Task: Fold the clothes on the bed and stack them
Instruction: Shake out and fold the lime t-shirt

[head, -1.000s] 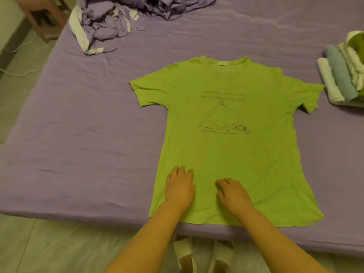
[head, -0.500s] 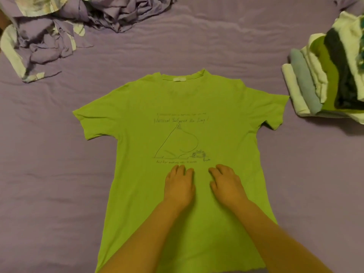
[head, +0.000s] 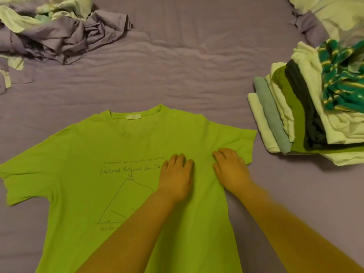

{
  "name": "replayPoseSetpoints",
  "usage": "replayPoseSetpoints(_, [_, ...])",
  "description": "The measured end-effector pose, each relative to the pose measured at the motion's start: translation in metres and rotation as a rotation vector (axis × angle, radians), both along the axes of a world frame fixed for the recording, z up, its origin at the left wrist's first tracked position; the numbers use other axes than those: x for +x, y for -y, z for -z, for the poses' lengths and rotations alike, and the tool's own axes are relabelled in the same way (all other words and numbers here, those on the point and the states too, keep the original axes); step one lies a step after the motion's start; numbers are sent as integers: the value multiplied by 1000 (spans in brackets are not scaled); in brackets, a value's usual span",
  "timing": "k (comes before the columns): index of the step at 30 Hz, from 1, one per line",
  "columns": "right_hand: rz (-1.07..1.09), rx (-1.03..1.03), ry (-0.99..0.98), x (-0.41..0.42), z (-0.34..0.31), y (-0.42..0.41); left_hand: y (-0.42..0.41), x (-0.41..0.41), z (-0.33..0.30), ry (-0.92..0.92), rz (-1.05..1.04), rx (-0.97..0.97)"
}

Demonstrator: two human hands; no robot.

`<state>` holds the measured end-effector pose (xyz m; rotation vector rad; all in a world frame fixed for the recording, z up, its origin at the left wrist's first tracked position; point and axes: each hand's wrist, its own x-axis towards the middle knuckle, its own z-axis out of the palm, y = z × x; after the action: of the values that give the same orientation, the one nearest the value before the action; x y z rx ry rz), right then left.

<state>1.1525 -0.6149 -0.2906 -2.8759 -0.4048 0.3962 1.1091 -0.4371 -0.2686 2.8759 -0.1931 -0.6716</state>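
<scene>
Green cotton, thin and limp, is what the person has to deal with: a T-shirt [head: 122, 174] lying face up on the bed [head: 187, 62], spread across the lower left and centre of the frame with its collar toward the top. Both hands rest flat on its chest. The left hand [head: 177, 176] lies palm down over the end of the printed line of writing, fingers straight and together, holding nothing. The right hand [head: 231, 170] sits just beside it, near the sleeve at the right of the frame, fingers also laid out on the cloth and not pinching it. It looks like smoothing before the fold.

I'd judge the shirt light and floppy, with no stiffness to hold a crease by itself. It should slide a little on the purple sheet and wrinkle if dragged by one corner. The sensible places to take hold seem to be the shoulder seam and the hem on one side, lifted together so the edge stays straight. The hem is out of the picture.

At the right edge a stack of folded clothes [head: 307, 115] leans in steps, well apart from the shirt. A rumpled heap of unfolded clothes [head: 65, 36] lies at the upper left.
</scene>
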Motion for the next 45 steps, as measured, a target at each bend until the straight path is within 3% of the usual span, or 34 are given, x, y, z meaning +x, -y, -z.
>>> replayPoseSetpoints(5, [160,-124,31,39,8,29,22,37,13,-100,115,16])
replayPoseSetpoints(8, [306,-226,-130,43,12,42,34,58,25,-126,179,49])
replayPoseSetpoints(12, [471,-110,-158,39,18,45,34,86,39,-126,203,134])
replayPoseSetpoints(15, [553,261,-165,36,22,40,25,107,46,-115,231,178])
replayPoseSetpoints(19, [452,396,-92,42,6,32,11,123,47,-57,230,160])
replayPoseSetpoints(21, [380,427,-34,47,-9,19,-2,116,46,38,117,11])
replayPoseSetpoints(24, [257,458,-41,47,-26,-23,-21,96,43,189,-407,-590])
replayPoseSetpoints(27, [99,496,-142,30,-27,-66,-34,83,27,-205,-1082,-1247])
replayPoseSetpoints(29, [125,452,-130,21,-19,-80,-45,81,25,-394,-1218,-1350])
replayPoseSetpoints(34, [269,276,120,24,10,-69,-39,88,30,-348,-1099,-1138])
replayPoseSetpoints(39, [140,-98,39,19,39,-49,-23,93,35,-205,-707,-537])
replayPoseSetpoints(41, [140,-173,40,10,50,-38,-22,90,38,-148,-656,-527])
replayPoseSetpoints(45, [170,-211,5,1,56,-31,-29,83,43,-64,-740,-717])
